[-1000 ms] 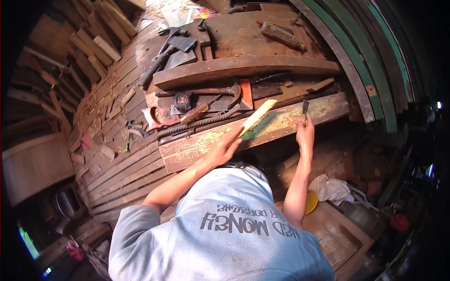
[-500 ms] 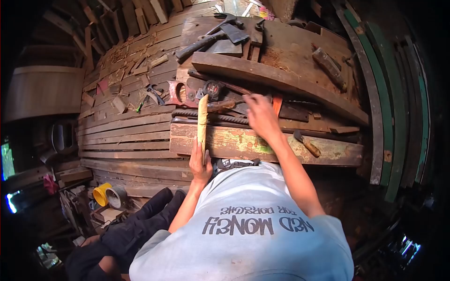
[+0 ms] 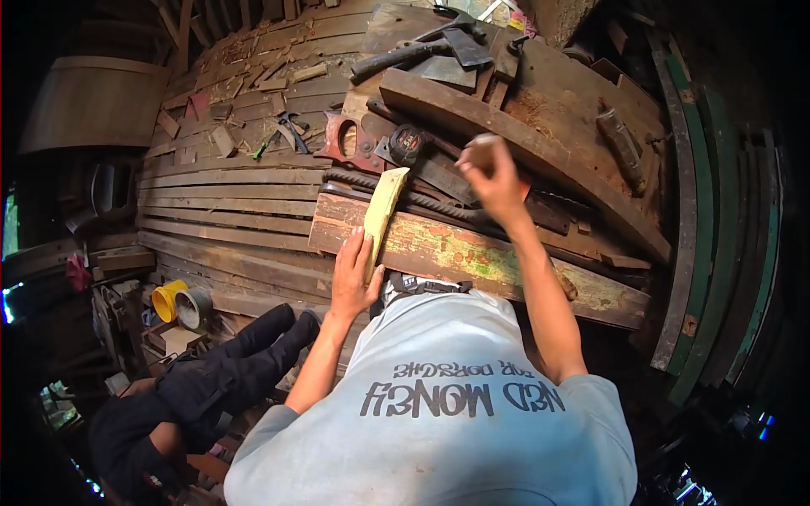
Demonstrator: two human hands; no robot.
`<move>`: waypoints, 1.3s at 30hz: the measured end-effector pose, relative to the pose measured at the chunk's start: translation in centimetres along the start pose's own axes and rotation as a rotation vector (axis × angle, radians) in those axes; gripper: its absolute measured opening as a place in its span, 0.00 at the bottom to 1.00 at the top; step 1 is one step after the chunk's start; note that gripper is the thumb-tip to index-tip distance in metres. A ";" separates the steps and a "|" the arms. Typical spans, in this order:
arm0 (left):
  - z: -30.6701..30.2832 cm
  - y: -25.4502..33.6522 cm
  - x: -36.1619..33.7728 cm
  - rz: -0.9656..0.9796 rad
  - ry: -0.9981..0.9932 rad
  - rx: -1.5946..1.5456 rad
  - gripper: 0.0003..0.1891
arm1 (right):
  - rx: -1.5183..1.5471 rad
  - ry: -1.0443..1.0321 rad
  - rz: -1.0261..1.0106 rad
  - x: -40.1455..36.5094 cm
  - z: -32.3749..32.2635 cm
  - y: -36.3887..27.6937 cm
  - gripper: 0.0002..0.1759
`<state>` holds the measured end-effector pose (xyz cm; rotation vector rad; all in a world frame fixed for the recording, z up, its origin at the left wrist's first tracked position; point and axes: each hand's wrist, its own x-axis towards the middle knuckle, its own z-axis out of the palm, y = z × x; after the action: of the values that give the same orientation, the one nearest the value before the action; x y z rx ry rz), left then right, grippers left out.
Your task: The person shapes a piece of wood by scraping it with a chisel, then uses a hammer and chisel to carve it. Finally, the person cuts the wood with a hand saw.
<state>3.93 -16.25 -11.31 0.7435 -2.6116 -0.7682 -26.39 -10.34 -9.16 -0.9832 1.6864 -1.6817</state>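
And from my distant seat I've got the pale blue-grey cloth T-shirt (image 3: 430, 447) filling the feed, softly faded, a few small specks low in view! Across it run bold, dark, hand-drawn-style letters (image 3: 430, 399), upside down to me: "MONEY" in big shapes, "FOR PORSCHE" in a smaller line! Loose short sleeves (image 3: 601, 409) on either side, then bare forearms down to a bare left hand (image 3: 354, 274) and bare right hand (image 3: 498, 181)! At the waist, a black strap-like belt (image 3: 432, 287) crosses whitish fabric (image 3: 402, 293)
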 end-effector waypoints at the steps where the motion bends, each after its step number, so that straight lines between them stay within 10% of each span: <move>1: -0.4 0.0 0.2 -0.007 -0.028 -0.034 0.33 | 0.260 0.044 0.014 -0.1 -0.7 -1.0 0.16; 8: -2.4 -1.1 2.4 0.092 -0.207 0.070 0.35 | 0.861 0.192 -0.101 -2.1 -1.6 -6.0 0.27; 13: -2.5 -2.6 4.2 0.041 -0.020 0.004 0.33 | 0.730 0.077 -0.108 -1.6 1.3 -7.3 0.40; 25: -2.7 -5.1 5.8 0.121 0.066 -0.205 0.16 | 0.802 0.020 -0.003 0.5 5.5 -8.8 0.27; 39: -3.4 -6.9 3.9 0.095 -0.012 -0.049 0.29 | 0.844 0.085 0.084 -0.7 13.3 -5.9 0.30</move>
<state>4.95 -24.81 -11.96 0.5983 -2.6075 -0.8077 -14.56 -17.17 -4.15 -0.4244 0.8639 -2.1005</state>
